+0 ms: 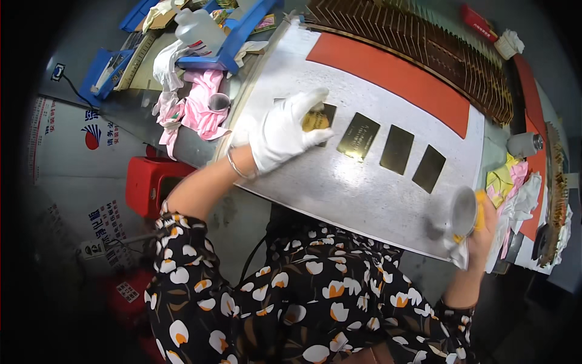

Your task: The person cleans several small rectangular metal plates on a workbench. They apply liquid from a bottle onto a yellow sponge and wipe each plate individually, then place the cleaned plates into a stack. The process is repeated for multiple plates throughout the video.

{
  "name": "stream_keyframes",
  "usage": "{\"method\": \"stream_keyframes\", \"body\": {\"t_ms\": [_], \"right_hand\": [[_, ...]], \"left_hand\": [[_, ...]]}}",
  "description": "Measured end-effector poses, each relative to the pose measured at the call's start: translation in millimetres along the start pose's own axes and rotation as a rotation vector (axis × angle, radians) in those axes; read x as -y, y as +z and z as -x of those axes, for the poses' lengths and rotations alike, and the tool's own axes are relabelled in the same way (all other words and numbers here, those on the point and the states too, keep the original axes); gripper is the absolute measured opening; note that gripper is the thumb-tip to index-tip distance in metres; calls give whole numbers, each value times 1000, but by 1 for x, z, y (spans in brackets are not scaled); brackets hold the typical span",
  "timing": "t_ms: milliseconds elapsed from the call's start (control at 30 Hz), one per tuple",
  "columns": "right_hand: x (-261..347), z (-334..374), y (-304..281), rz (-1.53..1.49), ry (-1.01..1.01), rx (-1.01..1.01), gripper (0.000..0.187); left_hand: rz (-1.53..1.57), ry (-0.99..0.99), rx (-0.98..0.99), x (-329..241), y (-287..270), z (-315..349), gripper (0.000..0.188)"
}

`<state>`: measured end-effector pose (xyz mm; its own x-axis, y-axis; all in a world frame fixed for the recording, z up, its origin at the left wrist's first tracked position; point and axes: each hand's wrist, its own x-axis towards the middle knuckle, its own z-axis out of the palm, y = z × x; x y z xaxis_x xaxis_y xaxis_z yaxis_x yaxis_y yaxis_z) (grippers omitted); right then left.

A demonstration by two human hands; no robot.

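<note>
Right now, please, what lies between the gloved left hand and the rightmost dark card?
In the head view, two other dark cards lie on the white surface between the left hand and the rightmost dark card.

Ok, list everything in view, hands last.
rectangular metal-looking plates: at least four, dark, in a row on the worktop
flat worktop: one, pale grey, centre
soft-looking pad: one, yellow, at the left hand
round cup-shaped vessel: one, pale grey, in the right hand
flat sheet: at least one, orange-red, behind the plates
slatted rack: at least one, brown, upper right
plastic bins: several, blue, upper left
plastic bottle: one, translucent, upper left
crumpled cloths: several, pink, white, yellow, both sides
plastic stool: one, red, left
cylindrical container: one, grey, right
left hand: one, white-gloved, over the leftmost plates
right hand: one, blurred, right
</note>
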<state>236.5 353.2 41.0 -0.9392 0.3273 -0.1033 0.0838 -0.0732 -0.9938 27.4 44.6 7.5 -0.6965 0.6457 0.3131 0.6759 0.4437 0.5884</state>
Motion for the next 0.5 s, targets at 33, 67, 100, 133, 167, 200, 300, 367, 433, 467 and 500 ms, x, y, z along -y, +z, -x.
{"method": "stream_keyframes", "body": {"t_ms": [33, 67, 100, 133, 167, 200, 300, 367, 433, 467, 500], "right_hand": [[-13, -13, 25, -43, -13, 78, 20], [-26, -26, 47, -86, -22, 137, 23], [-29, -33, 83, -83, -1, 223, 23], [-30, -37, 117, -86, 23, 322, 24], [-29, -41, 143, -130, 37, 338, 23], [-30, -43, 163, -181, 53, 363, 22], [-35, -50, 191, -37, -32, 472, 21], [-44, -54, 205, 340, -434, 468, 15], [-45, -59, 222, 467, -652, 492, 19], [-37, -59, 229, 443, -544, 546, 22], [-38, -56, 241, 280, -434, 561, 23]], "left_hand": [[409, -272, 33, -19, 3, 11, 62], [419, -411, 221, -50, -6, 13, 65], [587, -241, 225, -52, 7, 26, 68], [474, -17, 104, -53, 14, 40, 79], [465, -99, 104, -59, 16, 42, 86], [435, -153, 86, -57, 15, 45, 89], [423, -275, 18, -44, 6, 59, 85], [556, -414, 44, -33, -1, 72, 82], [480, -461, 38, -29, -13, 82, 74], [536, -411, -85, -22, -12, 87, 73], [598, -404, -92, -19, -18, 91, 68]]}}
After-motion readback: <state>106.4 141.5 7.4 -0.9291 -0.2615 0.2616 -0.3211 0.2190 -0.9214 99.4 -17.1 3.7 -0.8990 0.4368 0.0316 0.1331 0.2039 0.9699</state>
